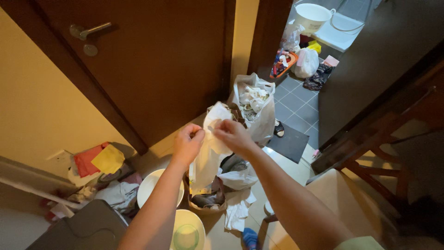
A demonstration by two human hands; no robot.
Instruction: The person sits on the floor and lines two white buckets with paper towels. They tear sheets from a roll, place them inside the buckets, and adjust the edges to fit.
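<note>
Holding a white plastic bag (209, 148) up in front of us, we have both hands on its upper edge: our left hand (187, 144) pinches the film between thumb and curled fingers at the bag's left side, and our right hand (232, 134) pinches it just beside, fingertips pressed together on the crumpled top. The bag's topmost fold rises a little above our fingers, while the rest of it hangs down below them, long and limp, between our two forearms. Its lower end dangles over a small brown basket (206, 203) on the floor, stuffed with dark and pale scraps. Behind our hands stands a larger pale bag (255, 104), open and full of crumpled white things, leaning near the edge of a dark wooden door (152, 69). Down to the left lie two round white bowls (157, 187), one near our left forearm, the other lower with a greenish centre, next to a heap of cloths (104, 169) in red, yellow and grey, and a dark grey lid (88, 229) at the bottom corner
</note>
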